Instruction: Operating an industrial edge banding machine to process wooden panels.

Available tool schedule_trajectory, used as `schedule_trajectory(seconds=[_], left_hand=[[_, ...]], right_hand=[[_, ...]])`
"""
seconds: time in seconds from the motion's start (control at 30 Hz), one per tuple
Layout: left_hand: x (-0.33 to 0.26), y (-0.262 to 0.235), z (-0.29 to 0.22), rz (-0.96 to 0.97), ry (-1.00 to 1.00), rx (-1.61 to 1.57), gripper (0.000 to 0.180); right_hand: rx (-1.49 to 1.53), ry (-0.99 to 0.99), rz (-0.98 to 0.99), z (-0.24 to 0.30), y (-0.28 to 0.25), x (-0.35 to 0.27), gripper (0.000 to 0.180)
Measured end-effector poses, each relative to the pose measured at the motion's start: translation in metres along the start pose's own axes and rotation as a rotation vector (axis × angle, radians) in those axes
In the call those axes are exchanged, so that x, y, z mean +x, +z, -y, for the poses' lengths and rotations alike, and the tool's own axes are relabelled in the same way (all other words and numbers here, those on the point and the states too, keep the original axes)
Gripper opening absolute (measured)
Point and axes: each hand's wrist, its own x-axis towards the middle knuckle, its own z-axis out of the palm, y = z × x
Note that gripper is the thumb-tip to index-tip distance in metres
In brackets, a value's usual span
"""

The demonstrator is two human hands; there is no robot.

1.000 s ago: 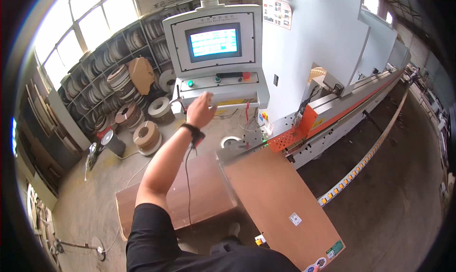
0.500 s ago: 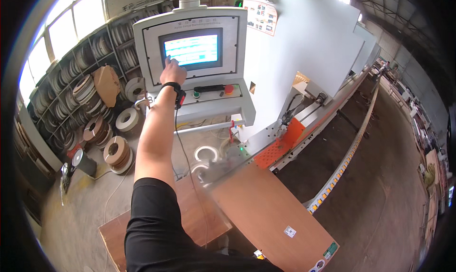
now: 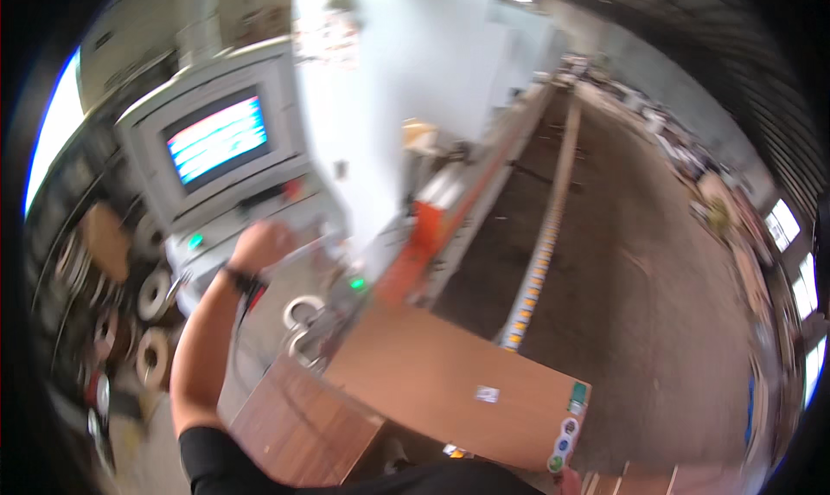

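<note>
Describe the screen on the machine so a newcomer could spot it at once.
Start at the big white machine on the left. In front of it stands a grey control box, above the left hand. The screen is its lit panel of blue and red bands, the only glowing rectangle there.

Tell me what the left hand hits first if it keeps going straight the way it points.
Probably the grey control panel below the lit screen: the left hand points at it. The picture is blurred, so depth is uncertain.
</note>
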Motion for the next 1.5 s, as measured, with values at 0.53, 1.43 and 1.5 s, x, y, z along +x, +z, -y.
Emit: schedule_trajectory(seconds=[0.53, 1.43, 1.5], left_hand=[[-0.216, 0.067, -0.247, 0.376, -0.084, -0.48, 0.022], [-0.361, 0.285, -0.302, -0.14, -0.647, -1.569, 0.064], [-0.36, 0.275, -0.309, -0.147, -0.67, -1.683, 0.069]], right_hand=[[0.45, 0.377, 0.502, 0.05, 0.002, 0.063, 0.058], [0.901, 0.558, 0.811, 0.067, 0.033, 0.072, 0.03], [0.887, 0.568, 0.775, 0.091, 0.035, 0.049, 0.027]])
